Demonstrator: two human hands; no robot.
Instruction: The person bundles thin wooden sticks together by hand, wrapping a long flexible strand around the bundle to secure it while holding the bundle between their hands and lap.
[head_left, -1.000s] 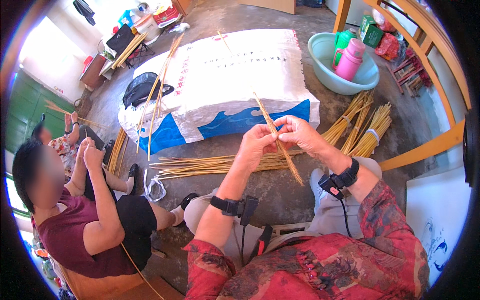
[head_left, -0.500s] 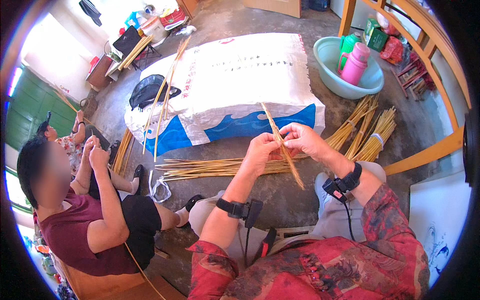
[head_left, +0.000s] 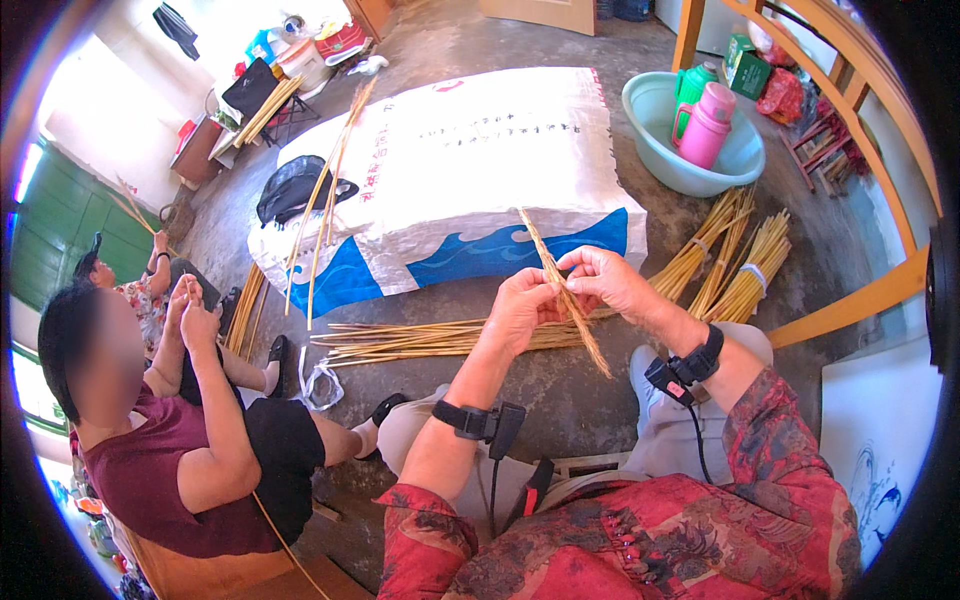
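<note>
In front of my body a dry, tan reed stalk (head_left: 592, 347) slants from upper left to lower right, its lower end frayed. My left hand (head_left: 525, 308) pinches it near the middle from one side. From the other side my right hand (head_left: 612, 282) grips it close by, the fingertips of both hands almost meeting. Part of the stalk is hidden behind the fingers. Beyond the hands, a white sheet with a blue wave border (head_left: 490, 150) covers a low, wide shape. Long loose stalks (head_left: 420, 340) lie on the floor just past my knees.
Tied stalk bundles (head_left: 755, 272) lie at the right, near a light-blue basin (head_left: 640, 140) holding a pink flask (head_left: 708, 125) and a green one. Stalks and a black bag (head_left: 290, 190) rest on the sheet. A co-worker in maroon (head_left: 165, 470) sits at my left; another person sits beyond.
Both my hands stay nearly in place on the stalk, which has shifted only slightly. The co-worker at my left has lowered the hands a little, and the view has moved slightly.
</note>
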